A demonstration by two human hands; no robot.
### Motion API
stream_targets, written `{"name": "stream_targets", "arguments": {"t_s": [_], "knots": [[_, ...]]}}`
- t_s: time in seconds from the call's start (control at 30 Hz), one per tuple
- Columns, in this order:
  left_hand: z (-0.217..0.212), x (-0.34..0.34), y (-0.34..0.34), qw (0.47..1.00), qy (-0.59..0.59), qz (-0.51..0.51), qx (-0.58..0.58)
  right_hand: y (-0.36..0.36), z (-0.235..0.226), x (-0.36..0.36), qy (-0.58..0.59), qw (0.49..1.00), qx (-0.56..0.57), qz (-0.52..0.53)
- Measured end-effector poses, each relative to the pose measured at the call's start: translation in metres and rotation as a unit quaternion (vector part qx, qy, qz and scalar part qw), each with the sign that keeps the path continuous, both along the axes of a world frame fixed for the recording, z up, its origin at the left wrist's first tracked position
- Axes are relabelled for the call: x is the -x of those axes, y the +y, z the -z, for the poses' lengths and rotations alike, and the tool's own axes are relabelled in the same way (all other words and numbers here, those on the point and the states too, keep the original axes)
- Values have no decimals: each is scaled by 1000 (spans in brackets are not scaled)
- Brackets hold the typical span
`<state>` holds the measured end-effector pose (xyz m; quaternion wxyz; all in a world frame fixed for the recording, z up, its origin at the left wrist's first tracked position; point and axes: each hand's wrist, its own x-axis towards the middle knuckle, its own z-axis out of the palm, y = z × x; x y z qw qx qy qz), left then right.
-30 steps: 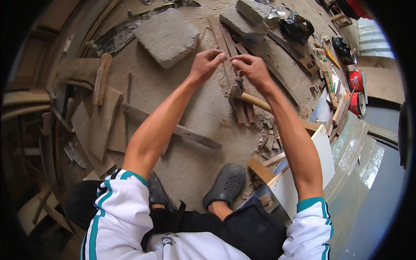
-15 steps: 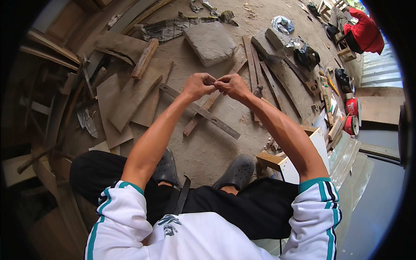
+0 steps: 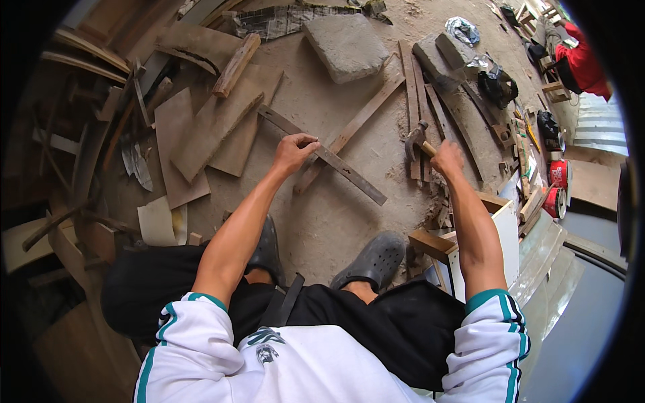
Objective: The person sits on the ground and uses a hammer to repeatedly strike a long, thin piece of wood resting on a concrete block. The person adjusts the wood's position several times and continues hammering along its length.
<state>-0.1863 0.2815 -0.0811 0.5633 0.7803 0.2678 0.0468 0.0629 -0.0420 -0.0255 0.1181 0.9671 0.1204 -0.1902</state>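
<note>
My right hand (image 3: 447, 160) is wrapped round the wooden handle of a claw hammer (image 3: 417, 138), whose metal head lies over long wood strips on my right. My left hand (image 3: 295, 152) has its thumb and forefinger pinched together; what they hold, if anything, is too small to name. That hand hovers near a dark narrow wood strip (image 3: 353, 173), which lies across a second, browner strip (image 3: 368, 121) on the dusty ground, the two forming an X.
Flat boards (image 3: 180, 148) and offcuts lie to the left. A concrete slab (image 3: 346, 47) sits beyond the crossed strips, with grey blocks (image 3: 437, 60) right of it. A white box-like wooden piece (image 3: 507, 232) stands beside my right forearm. Red cans (image 3: 557, 176) and a person in red (image 3: 586, 64) are farther right.
My hands were together with fingertips touching; now they are apart. The right hand has moved right and taken hold of the hammer, while the left has come slightly nearer. My view has shifted.
</note>
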Motion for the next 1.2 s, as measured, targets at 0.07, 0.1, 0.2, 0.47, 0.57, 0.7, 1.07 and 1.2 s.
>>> {"name": "stream_targets", "arguments": {"t_s": [0.07,0.1,0.2,0.47,0.57,0.7,1.07,1.2], "knots": [[4,2,-4,1000,2,-8,13,-16,17,1,14,1000,8,15],[5,3,-7,1000,4,-12,20,-21,26,2,28,999,11,16],[2,5,-11,1000,9,-7,10,-25,41,9,18,1000,-6,-10],[4,4,-10,1000,13,14,-14,1,44,11,-17,998,-51,-36],[5,2,-11,999,13,29,-33,-1,52,6,-14,998,-52,-28],[2,1,-10,995,37,50,-79,-2,56,9,-13,998,-57,-21],[6,2,-6,992,28,64,-110,8,37,29,6,995,-95,-26],[7,3,-5,991,34,61,-116,24,30,41,-3,994,-103,-26]]}}
